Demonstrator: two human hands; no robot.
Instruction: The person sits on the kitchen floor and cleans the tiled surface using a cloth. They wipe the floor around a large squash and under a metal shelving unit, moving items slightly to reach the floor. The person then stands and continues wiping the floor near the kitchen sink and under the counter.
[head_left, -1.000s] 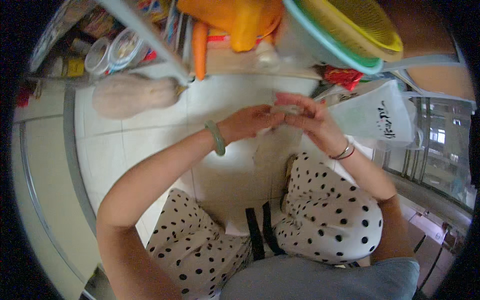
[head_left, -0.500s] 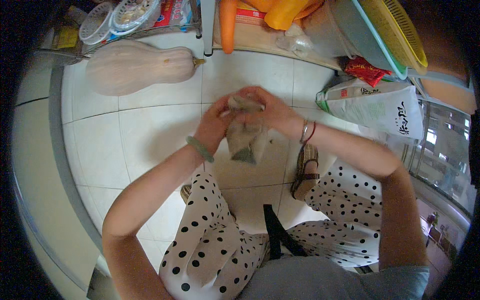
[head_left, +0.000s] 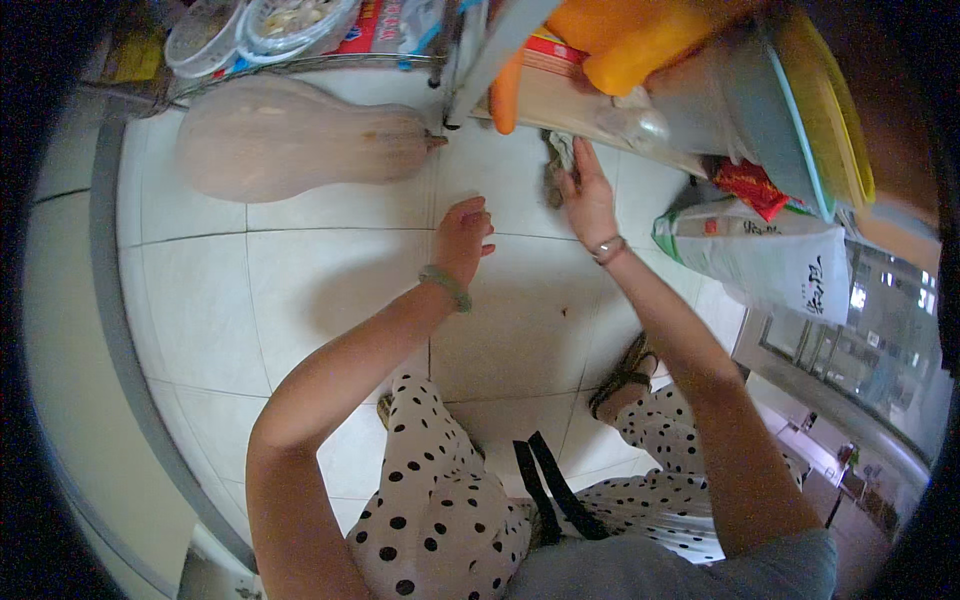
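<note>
Right hand point(head_left: 592, 203): it seems to pinch the crumpled grey-green piece point(head_left: 556, 165) between thumb and fingers; upper centre of the frame, near the shelf board point(head_left: 560, 104); bunched so, perhaps, that it stays compact;
Left hand point(head_left: 462, 238): loosely curled, nothing visible inside; centre, above the tiled floor point(head_left: 510, 335);
Squash point(head_left: 300, 140): lying sideways, upper left; probably steadier so.
</note>
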